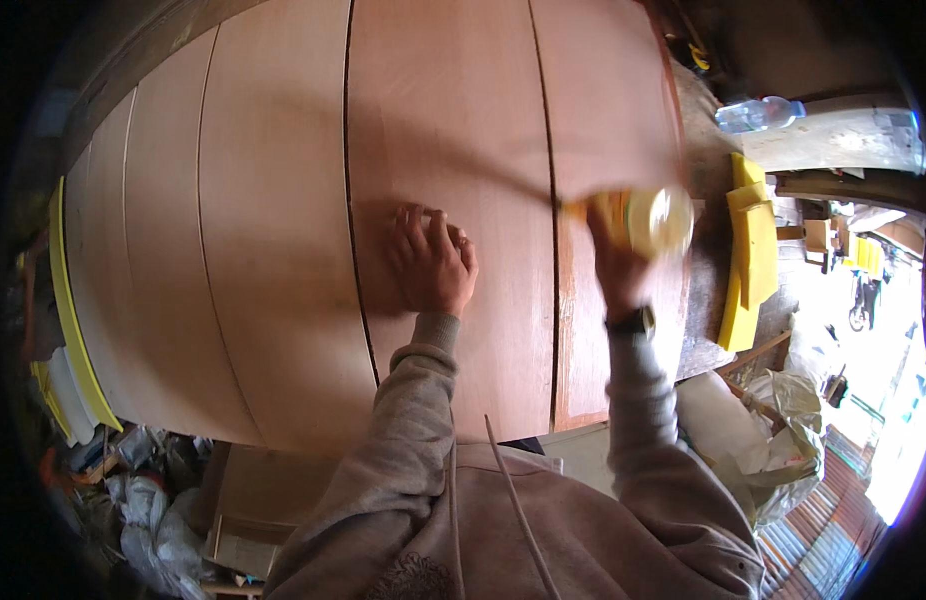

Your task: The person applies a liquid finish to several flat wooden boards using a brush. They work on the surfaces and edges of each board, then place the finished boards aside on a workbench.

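Pale pinkish wooden boards (pixel 273 220) lie side by side beneath my hands, with dark gaps between some. My left hand (pixel 432 260) rests palm down on a middle board, its fingers apart and slightly bent. To the right, my right hand (pixel 618 262) grips a yellow tool (pixel 655 222) with a round pale part, blurred by motion, over the board beside the right-hand gap. A thin shadow stretches leftward from it. Exactly what kind of tool it is, I cannot tell.
Yellow flat pieces (pixel 753 250) and a plastic bottle (pixel 758 115) lie at the right. Yellow strips (pixel 81 310) edge the left side. Plastic bags (pixel 153 515) and clutter fill the lower left; a large sack (pixel 753 430) stands lower right, near a bright opening.
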The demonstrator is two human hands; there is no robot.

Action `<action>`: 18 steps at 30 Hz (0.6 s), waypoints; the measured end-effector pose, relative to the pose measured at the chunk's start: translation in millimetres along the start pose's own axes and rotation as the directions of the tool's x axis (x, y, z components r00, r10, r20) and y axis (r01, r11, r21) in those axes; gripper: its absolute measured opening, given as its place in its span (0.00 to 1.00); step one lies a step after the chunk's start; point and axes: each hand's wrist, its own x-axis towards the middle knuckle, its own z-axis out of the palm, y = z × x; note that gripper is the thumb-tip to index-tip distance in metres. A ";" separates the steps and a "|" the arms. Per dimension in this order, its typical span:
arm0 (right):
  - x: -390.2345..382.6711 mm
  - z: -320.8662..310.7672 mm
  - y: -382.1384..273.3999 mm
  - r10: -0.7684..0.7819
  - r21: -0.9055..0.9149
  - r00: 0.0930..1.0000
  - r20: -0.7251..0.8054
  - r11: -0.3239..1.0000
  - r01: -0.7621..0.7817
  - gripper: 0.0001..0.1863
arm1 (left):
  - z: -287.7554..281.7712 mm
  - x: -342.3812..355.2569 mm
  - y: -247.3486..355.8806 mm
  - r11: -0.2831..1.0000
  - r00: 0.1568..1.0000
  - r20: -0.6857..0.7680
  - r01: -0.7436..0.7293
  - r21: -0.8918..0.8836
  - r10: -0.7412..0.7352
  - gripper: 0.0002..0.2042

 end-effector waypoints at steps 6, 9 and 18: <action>85.2 43.7 12.1 0.221 0.358 0.970 -0.103 0.918 -0.171 0.20 | 16.5 3.1 -6.1 0.996 0.997 -0.036 -0.072 -0.049 0.070 0.18; 4.0 -3.0 1.0 0.080 0.207 0.996 0.050 0.974 -0.089 0.13 | 4.3 1.5 -5.5 0.999 0.999 -0.012 -0.042 0.008 0.042 0.18; 27.8 15.5 12.5 -0.135 -0.091 0.991 0.014 0.987 0.136 0.16 | 3.0 3.4 -3.3 1.000 1.000 0.020 -0.022 -0.013 0.022 0.19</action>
